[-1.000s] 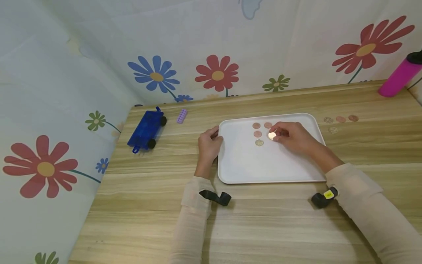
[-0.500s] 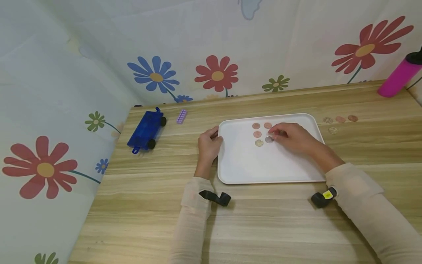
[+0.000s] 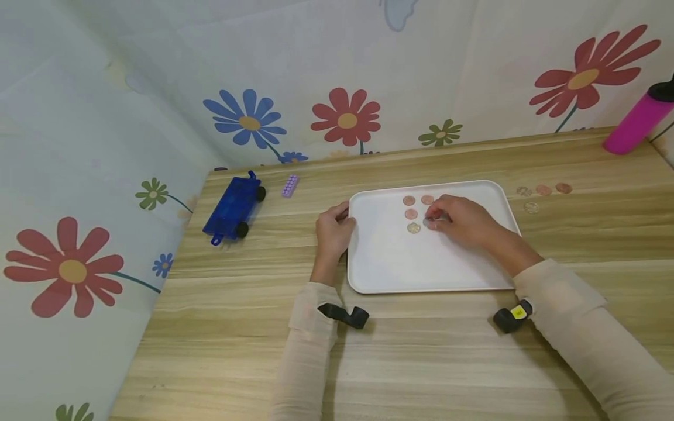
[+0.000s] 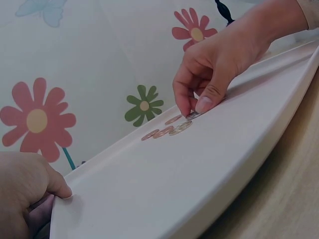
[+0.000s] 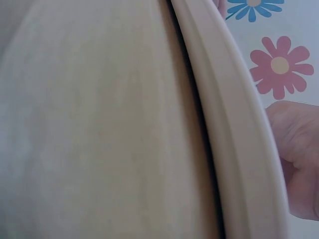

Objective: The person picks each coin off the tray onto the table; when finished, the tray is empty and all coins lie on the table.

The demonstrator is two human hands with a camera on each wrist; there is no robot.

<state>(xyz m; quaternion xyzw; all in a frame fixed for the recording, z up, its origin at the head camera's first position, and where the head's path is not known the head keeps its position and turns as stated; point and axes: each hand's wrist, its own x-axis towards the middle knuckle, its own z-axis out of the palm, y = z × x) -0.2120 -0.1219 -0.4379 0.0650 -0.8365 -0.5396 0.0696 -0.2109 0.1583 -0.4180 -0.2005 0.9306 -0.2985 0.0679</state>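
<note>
A white tray lies on the wooden table. At its left rim, my left hand grips the edge, thumb on top. Over the tray, my right hand pinches a silver coin between thumb and fingertip, low against the tray's surface; the fingers partly cover it in the head view. Just left of it lies a gold-toned coin. Copper coins sit farther back: one behind the gold-toned coin, another behind that, and a third beside the fingertips.
Right of the tray, several loose coins, among them a copper coin, lie on the table. A pink bottle stands at the back right. Far left are a blue toy wagon and a purple toy brick.
The silver coin, tilted and shining in my right fingers earlier, came down onto the tray beside the gold-toned coin. My right fingers have shifted slightly left, back over it. The left hand stays put.
</note>
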